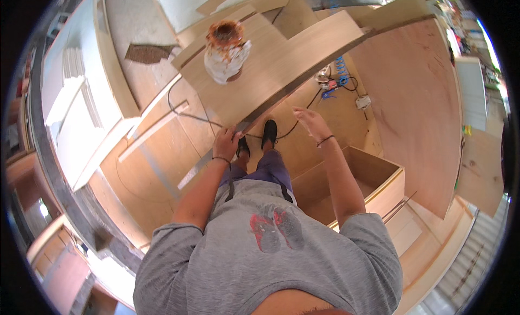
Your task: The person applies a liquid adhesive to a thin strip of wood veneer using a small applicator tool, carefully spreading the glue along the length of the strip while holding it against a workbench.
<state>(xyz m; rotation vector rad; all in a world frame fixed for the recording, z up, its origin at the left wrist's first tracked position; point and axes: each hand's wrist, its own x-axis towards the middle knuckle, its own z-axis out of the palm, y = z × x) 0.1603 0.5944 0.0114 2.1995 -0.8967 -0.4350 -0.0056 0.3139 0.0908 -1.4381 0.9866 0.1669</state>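
Note:
A long light wood-grain board (271, 66) lies in front of me, its dark near edge running up to the right. At that edge's near left end is my left hand (224, 144), its fingers closed on the board's corner. My right hand (311, 123) hovers just on my side of the edge, fingers stretched out and nothing visible in them. On the board stands a glue-crusted container (226, 52), brown round the rim and wrapped in something white.
An open wooden box (374, 171) sits by my right arm. A large plywood panel (411, 109) stands at the right. A dark cable (197, 119) and blue coiled hose (340, 66) run near the board. White panels (81, 109) are at the left.

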